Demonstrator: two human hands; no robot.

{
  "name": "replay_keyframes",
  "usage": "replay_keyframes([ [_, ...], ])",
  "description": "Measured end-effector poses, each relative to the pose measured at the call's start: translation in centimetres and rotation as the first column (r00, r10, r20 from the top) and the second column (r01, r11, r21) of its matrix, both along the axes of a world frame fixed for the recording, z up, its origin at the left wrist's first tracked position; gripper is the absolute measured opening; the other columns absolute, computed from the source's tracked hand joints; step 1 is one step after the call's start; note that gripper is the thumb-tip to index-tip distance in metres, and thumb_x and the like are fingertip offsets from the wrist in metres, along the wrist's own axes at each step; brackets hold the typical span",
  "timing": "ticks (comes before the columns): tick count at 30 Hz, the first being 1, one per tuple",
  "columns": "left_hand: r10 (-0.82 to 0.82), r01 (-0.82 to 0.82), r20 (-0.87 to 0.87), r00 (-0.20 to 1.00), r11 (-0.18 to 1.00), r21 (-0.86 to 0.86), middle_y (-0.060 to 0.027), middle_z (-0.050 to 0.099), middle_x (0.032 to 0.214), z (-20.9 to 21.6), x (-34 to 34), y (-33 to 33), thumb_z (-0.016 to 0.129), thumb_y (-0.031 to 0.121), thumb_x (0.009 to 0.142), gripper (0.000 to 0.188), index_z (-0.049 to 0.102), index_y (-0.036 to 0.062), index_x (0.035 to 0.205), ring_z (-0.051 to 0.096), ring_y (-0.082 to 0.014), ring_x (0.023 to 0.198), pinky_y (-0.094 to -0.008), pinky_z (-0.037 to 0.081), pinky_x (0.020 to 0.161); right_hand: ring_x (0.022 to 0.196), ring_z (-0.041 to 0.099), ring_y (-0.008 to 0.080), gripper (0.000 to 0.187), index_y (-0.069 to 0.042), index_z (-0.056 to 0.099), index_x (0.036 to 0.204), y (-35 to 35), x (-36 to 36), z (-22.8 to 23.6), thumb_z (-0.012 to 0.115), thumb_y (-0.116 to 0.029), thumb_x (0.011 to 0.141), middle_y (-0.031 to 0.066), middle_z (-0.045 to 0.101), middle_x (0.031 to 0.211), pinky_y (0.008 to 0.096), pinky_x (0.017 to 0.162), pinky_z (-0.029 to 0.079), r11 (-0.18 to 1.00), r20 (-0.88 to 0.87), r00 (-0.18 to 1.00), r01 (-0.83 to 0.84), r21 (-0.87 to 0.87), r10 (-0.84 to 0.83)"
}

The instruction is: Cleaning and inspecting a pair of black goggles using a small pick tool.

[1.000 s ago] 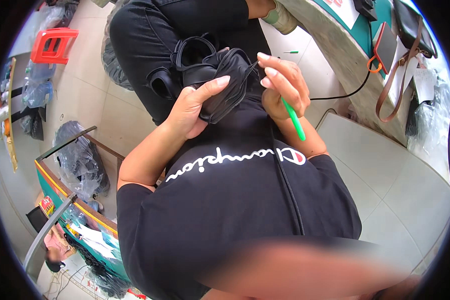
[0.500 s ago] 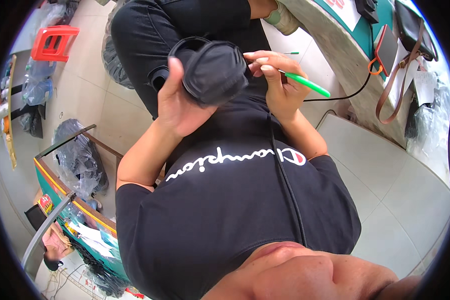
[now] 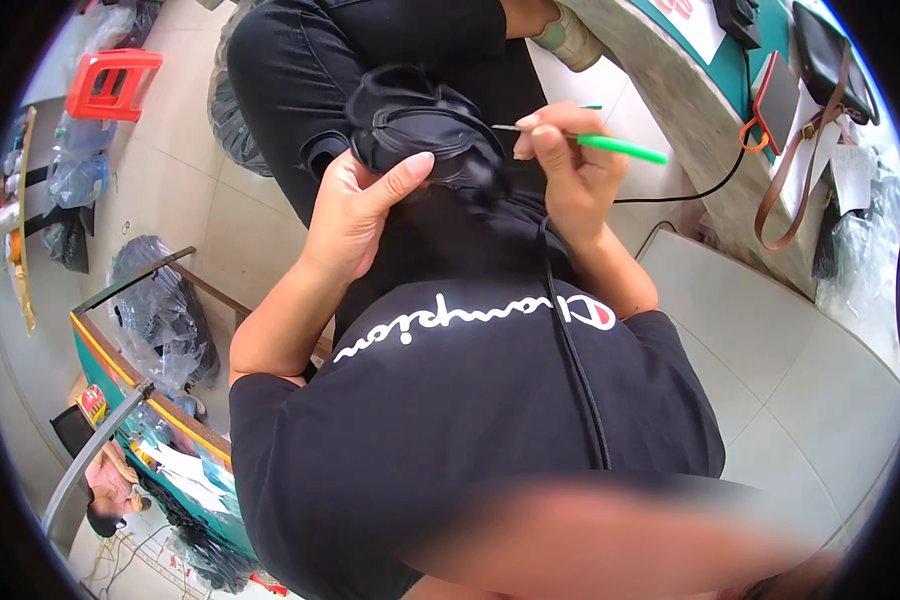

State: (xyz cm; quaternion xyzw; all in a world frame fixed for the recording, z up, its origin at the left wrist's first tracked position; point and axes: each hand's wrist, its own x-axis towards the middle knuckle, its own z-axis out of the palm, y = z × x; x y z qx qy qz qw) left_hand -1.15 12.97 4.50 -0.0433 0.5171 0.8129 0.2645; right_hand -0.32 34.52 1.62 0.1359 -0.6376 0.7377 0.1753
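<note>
Over my lap, my left hand [image 3: 355, 215] grips a black piece [image 3: 420, 140] of soft-looking material, rounded with curved edges and loose folds. My left thumb lies across its near side and the other fingers are hidden behind it. Part of the piece is smeared by motion. Just right of it, my right hand [image 3: 578, 165] pinches a green-handled tool [image 3: 625, 150]. Its narrow metal shaft [image 3: 505, 127] points left at the black piece; whether the tip touches cannot be made out.
At right stands a bench [image 3: 660, 75] bearing a brown-strapped black bag [image 3: 830, 65] and a red-edged dark device [image 3: 775, 100]. A red stool [image 3: 115, 85] and plastic-wrapped bundles [image 3: 160, 310] are at left. Another person [image 3: 110, 480] sits at a green table [image 3: 100, 360], lower left.
The black piece has turned and its folds have spread. My left thumb has come down onto it from its raised position. My right hand with the tool has shifted slightly right.
</note>
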Motion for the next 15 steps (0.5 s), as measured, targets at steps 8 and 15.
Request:
replay_keyframes([
  [8, 0.086, -0.055, -0.201, 0.976, 0.986, 0.157, -0.0087, 0.063, 0.117, 0.2, 1.0, -0.8, 0.056, 0.015, 0.096, 0.028, 0.057, -0.0012, 0.119, 0.058, -0.0151, 0.109, -0.0301, 0.044, 0.096, 0.078, 0.063, 0.0187, 0.035, 0.008, 0.063, 0.092, -0.8, -1.3, 1.8, 0.052, -0.025, 0.098, 0.0152, 0.065, 0.089, 0.0301, 0.074, 0.05, 0.985, 0.003, 0.99, -0.138, 0.103, 0.139],
  [15, 0.171, -0.15, -0.062, 0.983, 0.955, 0.256, -0.0091, 0.061, 0.119, -0.2, 0.4, -0.5, 0.045, 0.019, 0.102, 0.029, 0.052, 0.0005, 0.123, 0.057, -0.016, 0.112, -0.0312, 0.044, 0.098, 0.076, 0.061, 0.0175, 0.028, 0.005, 0.065, 0.085, -1.7, -1.5, 3.3, 0.057, -0.02, 0.095, 0.0133, 0.063, 0.088, 0.0282, 0.07, 0.048, 0.977, -0.024, 0.996, -0.078, 0.196, 0.085],
])
